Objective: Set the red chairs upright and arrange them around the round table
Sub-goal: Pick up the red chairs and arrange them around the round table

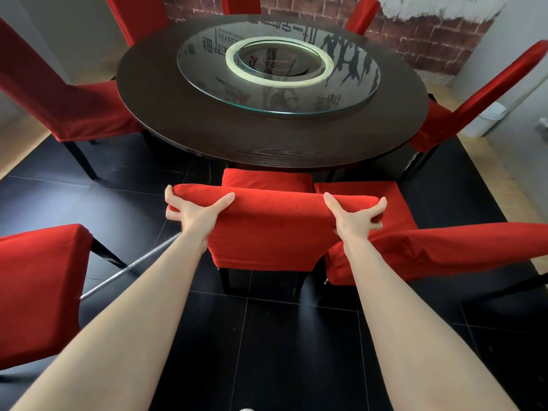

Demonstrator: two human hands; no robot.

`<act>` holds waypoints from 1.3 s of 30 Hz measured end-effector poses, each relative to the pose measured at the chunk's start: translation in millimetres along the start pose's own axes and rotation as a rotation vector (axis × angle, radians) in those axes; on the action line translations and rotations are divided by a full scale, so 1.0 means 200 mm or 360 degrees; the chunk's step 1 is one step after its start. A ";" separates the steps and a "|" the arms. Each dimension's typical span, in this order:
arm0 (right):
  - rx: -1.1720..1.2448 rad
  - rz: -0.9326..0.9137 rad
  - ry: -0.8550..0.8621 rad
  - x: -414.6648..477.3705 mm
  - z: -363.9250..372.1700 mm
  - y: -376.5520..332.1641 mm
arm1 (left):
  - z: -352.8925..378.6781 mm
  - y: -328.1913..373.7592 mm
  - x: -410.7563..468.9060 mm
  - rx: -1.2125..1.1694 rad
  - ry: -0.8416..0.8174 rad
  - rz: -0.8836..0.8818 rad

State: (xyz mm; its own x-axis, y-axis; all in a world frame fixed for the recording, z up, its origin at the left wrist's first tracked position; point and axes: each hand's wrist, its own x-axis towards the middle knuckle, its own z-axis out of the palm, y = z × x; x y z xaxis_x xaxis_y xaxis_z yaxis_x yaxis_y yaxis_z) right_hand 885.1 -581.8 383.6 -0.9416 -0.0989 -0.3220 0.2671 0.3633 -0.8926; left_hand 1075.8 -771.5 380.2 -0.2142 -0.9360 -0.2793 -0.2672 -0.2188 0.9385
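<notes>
Red fabric covers the near chair (pixel 267 232), which stands upright on dark legs at the near edge of the round worktop (pixel 207 137), its seat pushed up to the rim and its back towards the camera. The left hand (pixel 192 209) grips the left end of the chair's top rail, thumb lying along the near face and fingers curled over the far side. The right hand (pixel 355 215) grips the right end the same way, its fingers wrapped round the corner. Just beside this chair on the right is a second red chair (pixel 444 250), its seat touching or nearly touching the first and its long back stretching off to the right; whether it stands square or leans I cannot tell. At the lower left a third red chair (pixel 38 286) shows part of its cover and one black leg, with a metal rod (pixel 130 268) lying on the black tiled floor (pixel 296 336) between it and the left forearm. Around the far side of the worktop stand more red chairs: one at the left (pixel 59 96), one at the right (pixel 474 93) and three along the back. A glass turntable (pixel 341 93) sits on the dark wooden top, and a brick-patterned wall (pixel 415 34) rises behind.
</notes>
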 end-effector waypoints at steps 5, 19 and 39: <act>-0.0005 0.0026 -0.0019 -0.01 0.00 -0.02 | -0.01 0.02 0.00 0.0036 -0.0004 -0.0047; -0.0103 0.0095 -0.0037 -0.05 -0.04 -0.04 | -0.03 0.04 -0.06 0.0064 -0.0006 -0.0102; 0.0001 -0.0122 0.0180 0.03 -0.95 -0.03 | 0.68 0.15 -0.88 0.0008 -0.0333 -0.0041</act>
State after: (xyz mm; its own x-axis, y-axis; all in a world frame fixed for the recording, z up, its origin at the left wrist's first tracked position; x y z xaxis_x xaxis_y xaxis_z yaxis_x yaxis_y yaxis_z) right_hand 839.4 -409.0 447.7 -0.9763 -0.0211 -0.2153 0.1937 0.3580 -0.9134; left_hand 978.3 -575.2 429.1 -0.3976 -0.8524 -0.3395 -0.2794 -0.2399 0.9297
